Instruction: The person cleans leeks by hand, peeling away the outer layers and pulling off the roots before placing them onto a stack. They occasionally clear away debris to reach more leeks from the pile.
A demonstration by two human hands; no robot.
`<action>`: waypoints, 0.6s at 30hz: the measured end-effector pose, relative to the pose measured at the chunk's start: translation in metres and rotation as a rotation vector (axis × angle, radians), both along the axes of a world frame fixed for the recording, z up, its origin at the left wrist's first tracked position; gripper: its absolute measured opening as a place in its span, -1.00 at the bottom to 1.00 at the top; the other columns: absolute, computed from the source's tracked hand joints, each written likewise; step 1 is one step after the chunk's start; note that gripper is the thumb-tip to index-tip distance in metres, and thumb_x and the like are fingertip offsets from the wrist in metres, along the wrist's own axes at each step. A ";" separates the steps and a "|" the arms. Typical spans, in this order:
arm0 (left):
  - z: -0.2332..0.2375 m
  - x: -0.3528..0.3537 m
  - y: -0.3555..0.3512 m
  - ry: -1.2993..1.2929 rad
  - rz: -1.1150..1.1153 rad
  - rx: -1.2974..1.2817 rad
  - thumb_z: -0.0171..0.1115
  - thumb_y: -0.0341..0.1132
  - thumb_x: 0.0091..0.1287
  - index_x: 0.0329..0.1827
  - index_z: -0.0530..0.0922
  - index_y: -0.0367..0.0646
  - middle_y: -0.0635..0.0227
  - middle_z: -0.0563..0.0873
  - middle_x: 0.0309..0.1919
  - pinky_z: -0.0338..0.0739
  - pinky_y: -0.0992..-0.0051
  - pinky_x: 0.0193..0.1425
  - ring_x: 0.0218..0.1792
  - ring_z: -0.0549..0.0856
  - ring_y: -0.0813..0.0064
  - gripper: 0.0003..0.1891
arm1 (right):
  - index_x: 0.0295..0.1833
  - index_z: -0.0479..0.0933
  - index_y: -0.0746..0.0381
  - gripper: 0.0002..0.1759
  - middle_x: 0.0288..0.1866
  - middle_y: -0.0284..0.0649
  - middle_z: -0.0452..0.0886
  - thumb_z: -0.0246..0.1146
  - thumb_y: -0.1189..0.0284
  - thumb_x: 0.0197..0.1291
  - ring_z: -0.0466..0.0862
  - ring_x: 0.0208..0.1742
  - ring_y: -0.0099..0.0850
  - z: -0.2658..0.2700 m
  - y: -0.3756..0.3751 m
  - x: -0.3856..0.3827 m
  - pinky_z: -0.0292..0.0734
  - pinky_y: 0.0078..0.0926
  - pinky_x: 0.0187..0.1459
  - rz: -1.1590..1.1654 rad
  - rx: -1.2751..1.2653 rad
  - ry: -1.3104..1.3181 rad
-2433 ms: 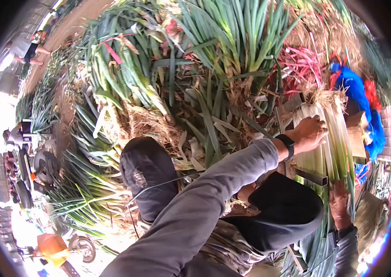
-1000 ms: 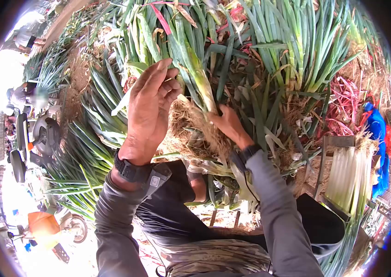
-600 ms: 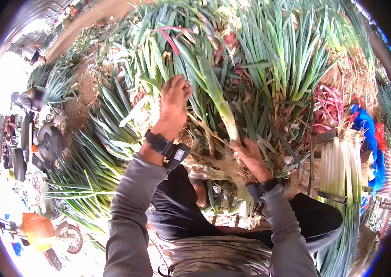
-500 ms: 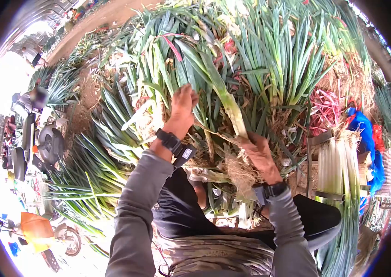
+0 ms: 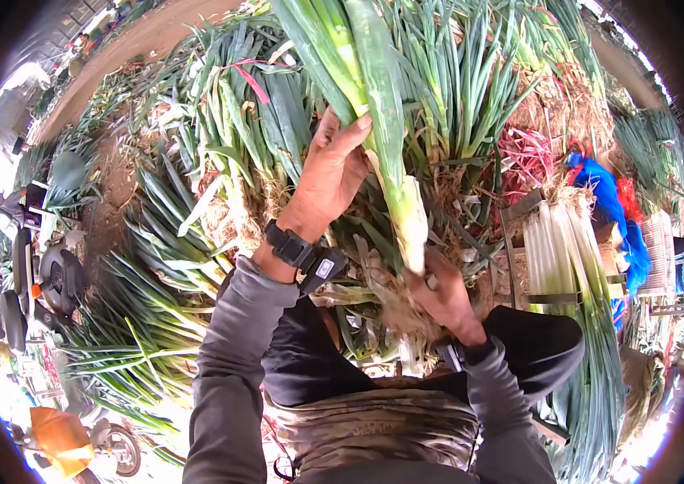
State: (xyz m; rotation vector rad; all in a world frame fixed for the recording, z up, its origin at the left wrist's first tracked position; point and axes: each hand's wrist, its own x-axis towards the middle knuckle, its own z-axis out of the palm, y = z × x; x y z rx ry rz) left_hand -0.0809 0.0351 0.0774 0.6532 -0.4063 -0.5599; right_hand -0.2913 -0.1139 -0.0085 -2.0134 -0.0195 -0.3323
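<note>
Leek [image 5: 394,173], or maybe a big green onion, is what matters from where I'm sitting at the remote end. It's up in front of my lap, with the long axis running away from me and leaning a bit left toward the leaf end. The root end points back at me, right by my right hand [image 5: 445,297], so that's the nearer one for the base. Those fingers are closed around it. Hands are apart: my left hand [image 5: 327,181] is farther up by the leaves, thumb against the greens, though I can't tell if it's really gripping.

Looks-wise, broad flat green leaves, yellow-green where they split, then a whitish shank with a ragged, scuffed bit of skin. Stringy brown roots [image 5: 397,306] hang under the base. Off to my right there's a bundle of pale-shanked ones [image 5: 556,258], roots pointing away from me.
</note>
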 end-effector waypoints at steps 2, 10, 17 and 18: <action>-0.005 0.004 -0.004 -0.027 0.072 -0.013 0.30 -0.39 0.49 0.29 0.46 0.00 0.47 0.71 0.13 0.64 0.36 0.15 0.09 0.71 0.55 -0.65 | 0.11 0.58 0.40 -0.63 -0.13 -0.13 0.64 0.43 0.42 0.28 0.64 -0.19 -0.36 -0.007 -0.002 0.025 0.54 -0.38 -0.16 -0.065 -0.113 0.034; -0.030 0.036 -0.008 0.049 0.357 0.001 0.41 -0.52 0.35 0.35 0.40 -0.12 0.24 0.67 0.20 0.65 0.27 0.25 0.14 0.70 0.37 -0.45 | 0.10 0.64 0.33 -0.63 -0.14 -0.09 0.73 0.45 0.33 0.32 0.71 -0.21 -0.28 0.034 0.029 0.146 0.62 -0.32 -0.22 -0.333 -0.341 -0.327; -0.027 0.078 0.043 0.174 0.595 0.085 0.51 -0.44 0.25 0.41 0.39 -0.10 0.27 0.65 0.14 0.54 0.21 0.39 0.18 0.60 0.26 -0.33 | -0.04 0.64 0.27 -0.76 -0.30 -0.39 0.63 0.30 0.29 0.50 0.54 -0.32 -0.69 0.011 0.020 0.117 0.52 -0.65 -0.23 -0.008 0.870 0.080; -0.035 0.089 0.051 0.154 0.609 0.049 0.50 -0.45 0.27 0.34 0.44 -0.10 0.30 0.65 0.11 0.55 0.21 0.35 0.15 0.60 0.28 -0.41 | -0.05 0.63 0.29 -0.74 -0.33 -0.41 0.58 0.30 0.28 0.50 0.46 -0.34 -0.68 0.007 0.015 0.110 0.47 -0.64 -0.27 -0.062 0.713 0.148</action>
